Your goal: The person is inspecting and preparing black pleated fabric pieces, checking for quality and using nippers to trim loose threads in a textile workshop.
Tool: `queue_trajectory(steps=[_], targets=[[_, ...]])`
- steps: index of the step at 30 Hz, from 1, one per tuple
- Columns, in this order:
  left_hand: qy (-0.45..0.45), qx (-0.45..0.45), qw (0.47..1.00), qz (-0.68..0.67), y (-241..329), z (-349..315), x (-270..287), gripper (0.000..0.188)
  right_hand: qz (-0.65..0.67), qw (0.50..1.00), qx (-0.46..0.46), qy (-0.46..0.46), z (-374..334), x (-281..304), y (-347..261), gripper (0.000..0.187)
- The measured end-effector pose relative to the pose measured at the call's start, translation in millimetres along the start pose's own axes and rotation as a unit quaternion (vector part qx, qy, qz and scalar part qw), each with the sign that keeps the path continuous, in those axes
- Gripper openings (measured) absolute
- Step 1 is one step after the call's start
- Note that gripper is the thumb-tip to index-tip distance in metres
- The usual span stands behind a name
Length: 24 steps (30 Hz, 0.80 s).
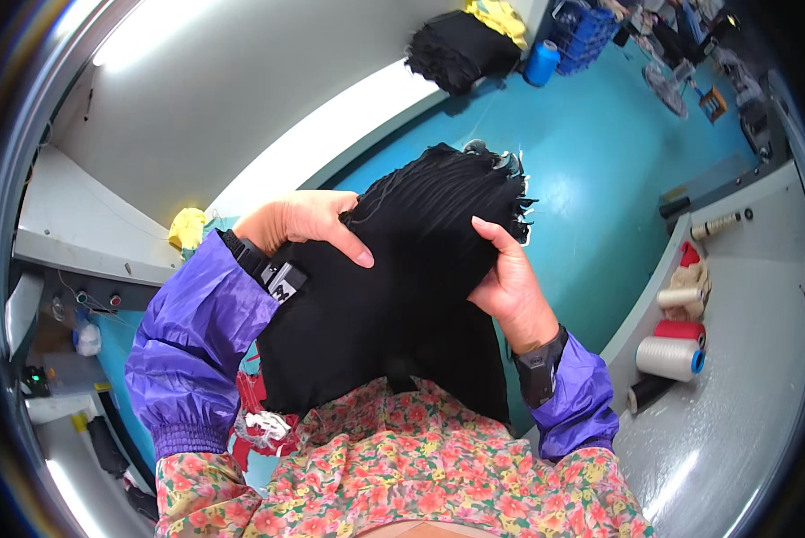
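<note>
A thick stack of black fabric pieces [402, 269] lies across my lap and rises toward the far side, its layered edges fanned out at the top right with some white edging. My left hand [317, 224] grips the stack's left side, thumb on top and the other fingers hidden beneath. On the right side my right hand [510, 282] pinches the stack the same way, thumb pointing up across the cloth. Both wrists wear dark bands over purple sleeves.
Another black fabric pile [461, 54] with yellow cloth sits at the far edge of the white table [304, 143]. A blue thread cone [542, 63] and blue crate [585, 36] stand beyond. Several thread spools, including a white cone [667, 357], lie on the right-hand table [689, 448].
</note>
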State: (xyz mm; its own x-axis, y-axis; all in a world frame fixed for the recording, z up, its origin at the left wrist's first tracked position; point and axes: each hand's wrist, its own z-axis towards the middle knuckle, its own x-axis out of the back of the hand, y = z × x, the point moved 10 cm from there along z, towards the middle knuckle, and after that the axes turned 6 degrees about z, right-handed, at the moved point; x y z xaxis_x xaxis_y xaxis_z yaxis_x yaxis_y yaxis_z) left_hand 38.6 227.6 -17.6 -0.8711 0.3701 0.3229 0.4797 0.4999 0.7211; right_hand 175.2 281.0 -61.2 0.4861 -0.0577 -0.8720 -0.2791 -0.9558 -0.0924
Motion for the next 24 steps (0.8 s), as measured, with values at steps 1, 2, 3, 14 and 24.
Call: queue_trajectory(steps=[1, 2, 3, 14, 24], targets=[[0.013, -0.002, 1.000, 0.000, -1, -1, 5, 0.061, -0.029, 0.999, 0.008, -0.015, -2, -15, -2, 0.034], [0.045, -0.048, 0.998, 0.019, 5, -2, 15, 0.059, -0.058, 0.998, 0.015, -0.029, -2, -26, -5, 0.033], [0.074, -0.092, 0.992, 0.040, 16, -8, 24, 0.056, -0.064, 0.997, 0.011, -0.035, 0, -35, -7, 0.033], [0.331, -0.183, 0.926, 0.000, 76, -53, 201, 0.074, -0.230, 0.944, 0.045, -0.232, 100, -222, -103, 0.029], [0.421, -0.294, 0.823, 0.244, 162, -70, 197, 0.038, -0.322, 0.894, 0.142, -0.277, 56, -300, -153, 0.034]])
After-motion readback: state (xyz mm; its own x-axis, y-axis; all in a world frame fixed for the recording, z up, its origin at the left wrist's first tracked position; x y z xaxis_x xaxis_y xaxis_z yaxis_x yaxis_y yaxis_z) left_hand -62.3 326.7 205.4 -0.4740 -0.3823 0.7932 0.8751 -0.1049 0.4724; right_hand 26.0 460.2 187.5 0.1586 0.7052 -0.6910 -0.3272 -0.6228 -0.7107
